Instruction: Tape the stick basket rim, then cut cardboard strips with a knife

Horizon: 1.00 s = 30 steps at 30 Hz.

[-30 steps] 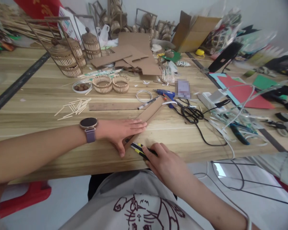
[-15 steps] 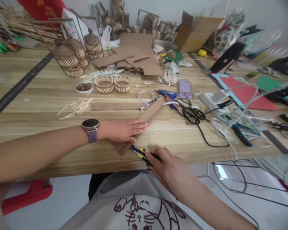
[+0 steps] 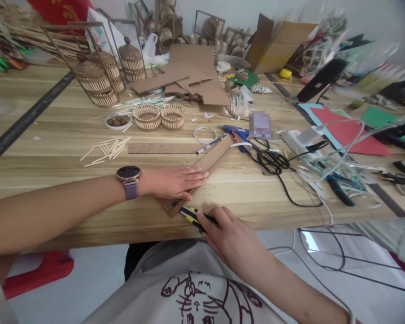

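A long strip of brown cardboard (image 3: 213,158) lies slantwise on the wooden table, near its front edge. Flat across it rests my left hand (image 3: 178,183), fingers stretched out and pressing down, a watch on the wrist. My right hand (image 3: 227,231) is closed around a black and yellow utility knife (image 3: 193,217). The knife's tip touches the near end of the cardboard, just below my left thumb. Part of the strip is hidden under my left hand. Behind it lie a pen (image 3: 211,145) and a blue glue gun (image 3: 236,132).
Small slatted baskets (image 3: 147,118) stand beside a bowl of brown balls (image 3: 118,120). Loose short sticks (image 3: 110,150) lie at left. A coiled black cable (image 3: 273,160) and a power strip (image 3: 299,143) occupy the right. Cardboard sheets (image 3: 194,67) and an open box (image 3: 280,45) are at the back.
My right hand has moved the utility knife slightly left, so its tip now reaches over the cardboard's near end. My left hand has stayed in place on the strip.
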Tool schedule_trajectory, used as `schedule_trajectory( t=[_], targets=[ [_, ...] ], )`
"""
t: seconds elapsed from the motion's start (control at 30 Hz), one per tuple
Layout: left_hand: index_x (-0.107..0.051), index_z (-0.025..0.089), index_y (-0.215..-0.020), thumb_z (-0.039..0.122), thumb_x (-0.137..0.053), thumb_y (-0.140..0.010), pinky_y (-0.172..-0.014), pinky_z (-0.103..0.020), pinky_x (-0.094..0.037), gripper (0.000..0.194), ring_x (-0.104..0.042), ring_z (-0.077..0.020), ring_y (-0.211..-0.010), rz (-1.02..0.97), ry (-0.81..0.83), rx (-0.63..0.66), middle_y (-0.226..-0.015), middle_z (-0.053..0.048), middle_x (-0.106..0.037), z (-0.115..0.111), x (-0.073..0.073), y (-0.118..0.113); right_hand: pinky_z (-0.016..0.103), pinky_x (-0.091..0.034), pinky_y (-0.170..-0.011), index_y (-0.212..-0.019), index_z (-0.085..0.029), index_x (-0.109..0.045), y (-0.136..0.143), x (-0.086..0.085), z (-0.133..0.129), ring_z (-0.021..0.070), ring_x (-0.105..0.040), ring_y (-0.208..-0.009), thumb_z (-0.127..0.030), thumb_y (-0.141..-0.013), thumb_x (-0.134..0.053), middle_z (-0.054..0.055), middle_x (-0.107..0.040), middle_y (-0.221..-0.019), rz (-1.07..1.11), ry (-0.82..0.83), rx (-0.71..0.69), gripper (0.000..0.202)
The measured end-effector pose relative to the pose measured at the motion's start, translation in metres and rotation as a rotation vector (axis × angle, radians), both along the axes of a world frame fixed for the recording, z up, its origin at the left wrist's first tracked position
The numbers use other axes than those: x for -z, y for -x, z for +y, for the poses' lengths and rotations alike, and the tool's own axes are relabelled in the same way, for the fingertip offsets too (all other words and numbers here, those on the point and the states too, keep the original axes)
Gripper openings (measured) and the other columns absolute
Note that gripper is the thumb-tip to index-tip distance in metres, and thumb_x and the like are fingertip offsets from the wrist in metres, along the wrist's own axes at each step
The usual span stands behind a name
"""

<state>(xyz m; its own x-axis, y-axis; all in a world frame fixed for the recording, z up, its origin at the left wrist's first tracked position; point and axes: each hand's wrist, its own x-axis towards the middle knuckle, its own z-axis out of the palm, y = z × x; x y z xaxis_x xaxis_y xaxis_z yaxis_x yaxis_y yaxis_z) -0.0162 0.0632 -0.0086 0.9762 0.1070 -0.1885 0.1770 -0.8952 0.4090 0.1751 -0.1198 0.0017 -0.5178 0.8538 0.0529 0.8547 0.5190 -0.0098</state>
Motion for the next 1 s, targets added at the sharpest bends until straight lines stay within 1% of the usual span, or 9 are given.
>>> schedule_trajectory(
  t=[0.2,0.43,0.53,0.6,0.67,0.73,0.83,0.93,1.0],
  targets=[
    [-0.027,0.015,-0.156,0.046,-0.042,-0.1,-0.124,-0.04,-0.009,0.066,-0.011,-0.024,-0.153,0.012,0.02,-0.029,-0.165,-0.009,-0.014,-0.001,0.0,0.0,0.025,-0.049,-0.055,-0.121,-0.016,-0.061,-0.001,0.003,-0.006,0.0203,-0.065,-0.079,-0.021,-0.091,-0.06,0.007,-0.064,-0.09,0.04,-0.042,-0.02,0.031],
    [-0.028,0.008,-0.155,0.043,-0.044,-0.1,-0.124,-0.037,-0.007,0.067,-0.009,-0.0244,-0.153,0.013,0.025,-0.014,-0.164,-0.013,-0.016,-0.001,-0.003,0.0,0.028,-0.053,-0.056,-0.121,-0.015,-0.062,0.007,0.005,-0.001,0.0231,-0.066,-0.079,-0.019,-0.086,-0.066,0.009,-0.065,-0.091,0.048,0.001,-0.038,0.036],
    [-0.028,0.01,-0.156,0.044,-0.044,-0.1,-0.124,-0.037,-0.008,0.067,-0.009,-0.0236,-0.154,0.013,0.035,-0.02,-0.165,-0.011,-0.016,-0.001,-0.003,0.0,0.031,-0.057,-0.061,-0.123,-0.015,-0.063,0.007,0.005,-0.006,0.0243,-0.067,-0.081,-0.017,-0.087,-0.063,0.01,-0.066,-0.093,0.094,0.058,-0.082,0.036],
    [-0.028,0.01,-0.156,0.044,-0.045,-0.1,-0.124,-0.037,-0.008,0.067,-0.01,-0.0235,-0.153,0.006,0.046,-0.028,-0.165,-0.011,-0.016,-0.002,-0.003,0.0,0.033,-0.059,-0.065,-0.124,-0.016,-0.063,0.003,0.001,-0.009,0.0252,-0.068,-0.083,-0.015,-0.087,-0.062,0.011,-0.067,-0.096,0.121,0.112,-0.101,0.038],
    [-0.029,0.01,-0.155,0.044,-0.045,-0.1,-0.124,-0.037,-0.008,0.067,-0.01,-0.0238,-0.153,-0.003,0.058,-0.037,-0.165,-0.011,-0.017,-0.002,-0.004,0.0,0.035,-0.06,-0.067,-0.127,-0.016,-0.062,-0.004,-0.006,-0.01,0.0256,-0.068,-0.085,-0.016,-0.087,-0.061,0.012,-0.067,-0.1,0.145,0.169,-0.084,0.039],
    [-0.029,0.012,-0.155,0.042,-0.047,-0.099,-0.124,-0.038,-0.009,0.066,-0.011,-0.0232,-0.153,-0.018,0.071,-0.042,-0.165,-0.01,-0.018,-0.003,-0.005,0.0,0.036,-0.06,-0.07,-0.13,-0.016,-0.061,-0.016,-0.014,-0.009,0.0249,-0.068,-0.087,-0.017,-0.09,-0.059,0.013,-0.066,-0.103,0.183,0.232,-0.076,0.04],
    [-0.034,0.017,-0.153,0.034,-0.051,-0.097,-0.124,-0.041,-0.013,0.061,-0.018,-0.0234,-0.152,-0.054,0.057,-0.071,-0.164,-0.009,-0.023,-0.005,-0.009,0.002,0.033,-0.06,-0.076,-0.132,-0.019,-0.06,-0.04,-0.022,-0.007,0.0232,-0.068,-0.094,-0.02,-0.093,-0.054,0.012,-0.066,-0.109,0.241,0.297,-0.1,0.039],
    [-0.045,0.018,-0.146,0.018,-0.05,-0.092,-0.122,-0.041,-0.02,0.055,-0.033,-0.0232,-0.146,-0.117,-0.025,-0.134,-0.159,-0.009,-0.038,-0.009,-0.012,0.008,0.033,-0.059,-0.08,-0.135,-0.024,-0.056,-0.069,-0.022,-0.007,0.022,-0.068,-0.097,-0.023,-0.096,-0.051,0.011,-0.064,-0.112,0.275,0.3,-0.042,0.04],
    [-0.049,0.018,-0.142,0.01,-0.048,-0.087,-0.116,-0.039,-0.031,0.055,-0.045,-0.0233,-0.137,-0.154,-0.089,-0.222,-0.149,-0.009,-0.051,-0.014,-0.013,0.014,0.033,-0.059,-0.083,-0.141,-0.027,-0.049,-0.085,-0.02,-0.005,0.0216,-0.068,-0.099,-0.025,-0.096,-0.05,0.01,-0.063,-0.115,0.295,0.297,0.04,0.045]
  ],
)
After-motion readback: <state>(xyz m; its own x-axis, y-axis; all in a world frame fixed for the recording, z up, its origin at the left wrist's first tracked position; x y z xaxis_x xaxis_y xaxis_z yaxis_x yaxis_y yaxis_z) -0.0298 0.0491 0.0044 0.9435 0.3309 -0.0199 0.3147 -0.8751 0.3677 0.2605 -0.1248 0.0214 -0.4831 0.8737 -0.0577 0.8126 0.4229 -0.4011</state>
